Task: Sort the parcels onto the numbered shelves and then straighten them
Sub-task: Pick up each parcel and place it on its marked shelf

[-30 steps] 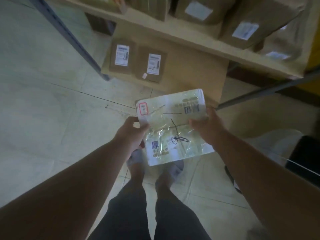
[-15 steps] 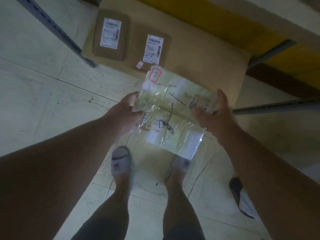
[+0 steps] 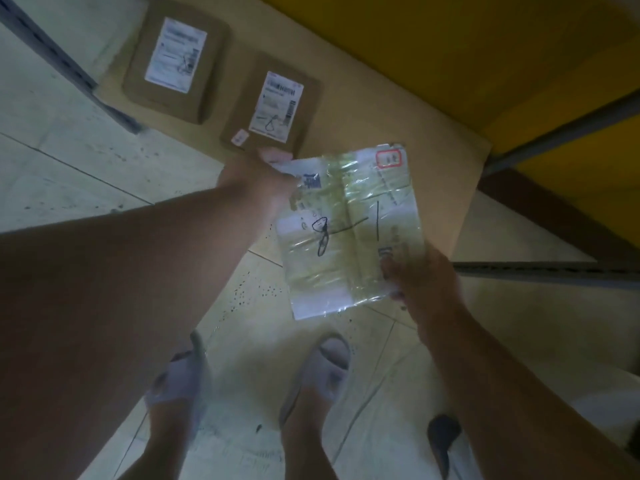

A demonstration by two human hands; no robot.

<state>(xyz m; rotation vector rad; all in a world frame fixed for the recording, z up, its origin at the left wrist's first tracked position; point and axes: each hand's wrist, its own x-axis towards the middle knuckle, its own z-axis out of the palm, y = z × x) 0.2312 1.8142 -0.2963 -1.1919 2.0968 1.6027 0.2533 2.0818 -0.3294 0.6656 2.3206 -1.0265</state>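
Note:
A flat white parcel (image 3: 349, 233) wrapped in clear tape, with a red stamp at its top right corner and black pen marks, hangs in the air above the front edge of the bottom shelf board (image 3: 398, 109). My left hand (image 3: 256, 181) grips its upper left corner. My right hand (image 3: 422, 282) pinches its lower right corner. Two brown cardboard parcels lie flat on the board: one (image 3: 173, 64) at the far left, the other (image 3: 273, 105) beside it, just beyond my left hand. Each carries a white label.
A grey metal upright (image 3: 62, 60) stands at the shelf's left corner and a grey rail (image 3: 554, 271) runs off to the right. A yellow panel (image 3: 467, 39) lies behind the board. My feet in pale slippers (image 3: 325, 372) stand on the tiled floor.
The parcel has been turned clockwise, so its red stamp went from top left to top right. It moved right and over the shelf board. Both hands kept hold of it.

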